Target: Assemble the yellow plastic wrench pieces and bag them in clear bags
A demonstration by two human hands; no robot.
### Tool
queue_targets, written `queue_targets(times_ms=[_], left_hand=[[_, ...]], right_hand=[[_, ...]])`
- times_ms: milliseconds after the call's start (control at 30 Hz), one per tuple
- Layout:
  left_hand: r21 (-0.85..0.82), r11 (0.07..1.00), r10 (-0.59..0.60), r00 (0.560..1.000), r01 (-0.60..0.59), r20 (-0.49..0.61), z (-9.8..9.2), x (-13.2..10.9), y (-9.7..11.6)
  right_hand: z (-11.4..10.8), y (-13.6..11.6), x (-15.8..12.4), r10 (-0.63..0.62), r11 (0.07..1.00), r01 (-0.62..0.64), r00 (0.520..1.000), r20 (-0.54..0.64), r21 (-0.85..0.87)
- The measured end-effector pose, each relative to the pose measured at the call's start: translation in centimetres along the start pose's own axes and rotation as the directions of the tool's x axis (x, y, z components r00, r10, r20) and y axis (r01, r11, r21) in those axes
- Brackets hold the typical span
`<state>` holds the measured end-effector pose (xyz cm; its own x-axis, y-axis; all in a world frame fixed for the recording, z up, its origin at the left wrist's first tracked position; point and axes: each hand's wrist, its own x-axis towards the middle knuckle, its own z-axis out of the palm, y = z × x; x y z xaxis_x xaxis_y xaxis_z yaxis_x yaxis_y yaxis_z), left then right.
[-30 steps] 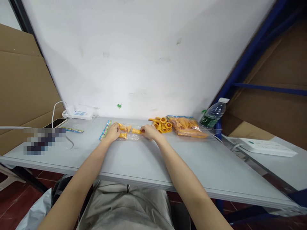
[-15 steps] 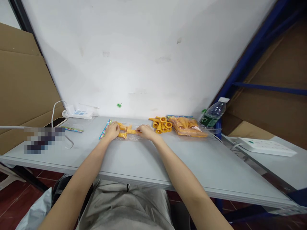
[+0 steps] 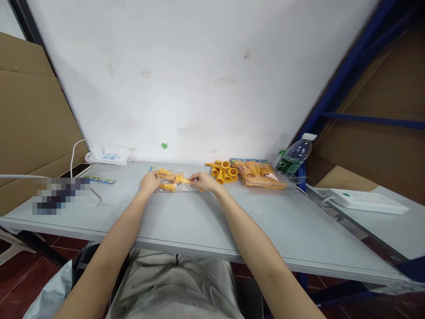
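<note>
A clear plastic bag (image 3: pixel 184 188) with a colourful printed header lies flat on the table, holding several orange-yellow horn-shaped plastic pieces (image 3: pixel 168 187). My left hand (image 3: pixel 150 180) is closed on the bag's header end, covering most of the print. At the opposite end, my right hand (image 3: pixel 203 180) pinches the bag beside one of the pieces; whether its fingertips also grip that piece cannot be made out. A bit of orange-yellow shows under the right hand. Just beyond that hand, a loose pile of the same horn-shaped pieces (image 3: pixel 220 173) rests on the table.
Right of the pile sits a filled bag (image 3: pixel 262 175) of orange-yellow pieces, with a water bottle (image 3: pixel 295 155) behind it. Further right is a white power strip (image 3: pixel 368 200). On the left are a flat printed packet (image 3: pixel 99 179), a phone (image 3: pixel 75 170) and white cables. Cardboard (image 3: pixel 29 110) stands alongside.
My left hand has shifted slightly left and now hides most of the header. The pieces inside the bag sit a little differently. My right hand stays at the same end.
</note>
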<state>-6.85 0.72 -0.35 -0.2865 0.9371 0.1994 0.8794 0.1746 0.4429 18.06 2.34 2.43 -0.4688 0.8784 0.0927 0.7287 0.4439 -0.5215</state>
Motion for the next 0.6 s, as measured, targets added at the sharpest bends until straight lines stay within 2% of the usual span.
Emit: queue_targets(times_ms=[133, 200, 267, 333, 467, 600], left_hand=[[-0.054, 0.997, 0.063, 0.998, -0.062, 0.019, 0.6, 0.1, 0.0], [-0.085, 0.991, 0.110, 0.993, -0.107, 0.040, 0.9, 0.1, 0.0], [-0.108, 0.983, 0.155, 0.987, -0.149, 0.046, 1.2, 0.1, 0.1], [-0.117, 0.979, 0.172, 0.984, -0.167, 0.038, 1.3, 0.1, 0.3], [-0.112, 0.983, 0.152, 0.988, -0.148, 0.025, 1.2, -0.1, 0.5], [-0.099, 0.987, 0.134, 0.990, -0.129, 0.042, 1.0, -0.1, 0.5]], right_hand=[[0.0, 0.7, -0.2, -0.017, 0.987, 0.016, 1.000, 0.009, 0.159], [0.4, 0.7, -0.1, -0.042, 0.986, 0.036, 0.999, 0.032, 0.165], [0.8, 0.5, 0.0, -0.038, 0.997, 0.035, 0.998, 0.048, 0.076], [1.3, 0.0, 0.1, -0.005, 0.996, 0.008, 1.000, 0.031, -0.089], [1.7, -1.4, 0.1, 0.032, 0.923, -0.026, 0.999, 0.010, -0.384], [1.8, -2.5, -0.2, 0.051, 0.878, -0.024, 0.998, 0.043, -0.478]])
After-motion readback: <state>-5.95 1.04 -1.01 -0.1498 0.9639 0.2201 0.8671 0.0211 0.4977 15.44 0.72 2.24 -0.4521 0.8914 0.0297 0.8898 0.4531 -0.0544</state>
